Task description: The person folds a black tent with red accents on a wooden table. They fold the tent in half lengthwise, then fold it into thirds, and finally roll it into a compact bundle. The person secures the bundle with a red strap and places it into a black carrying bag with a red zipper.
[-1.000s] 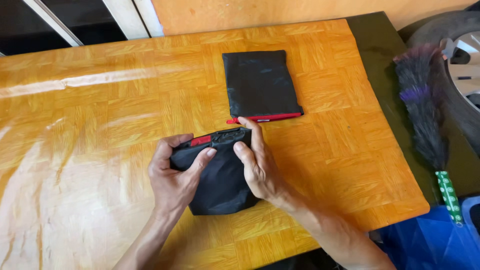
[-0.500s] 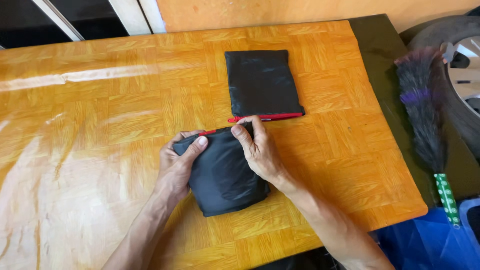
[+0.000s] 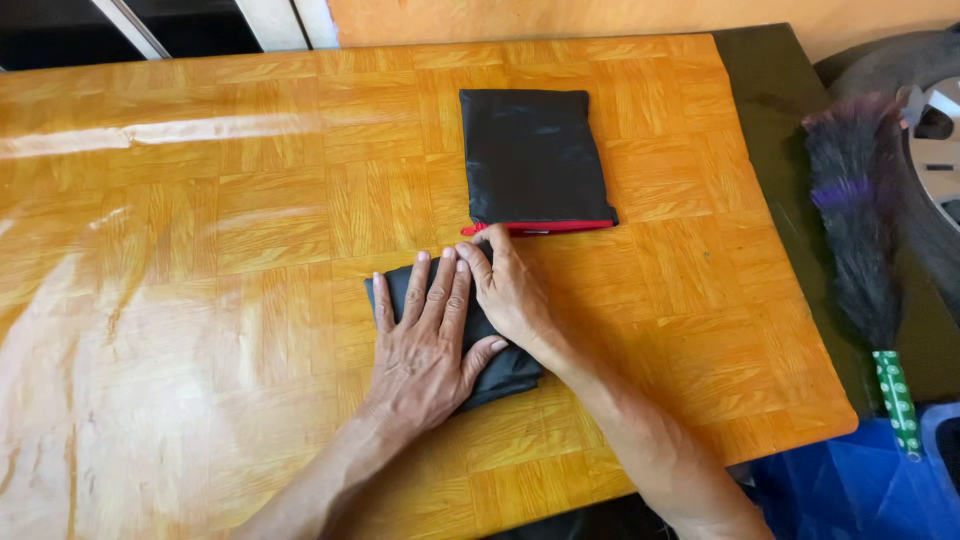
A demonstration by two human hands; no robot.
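From the head camera I see my left hand lying flat, fingers spread and released, pressing on a folded black cloth near the front edge of the wooden worktop, while my right hand rests open on the cloth's far side, touching the left, gripping nothing. Just beyond the cloth lies a black pouch with a red edge, and well to the cloth's right a feather duster lies off the worktop.

Black folded cloth, flat, near table edge
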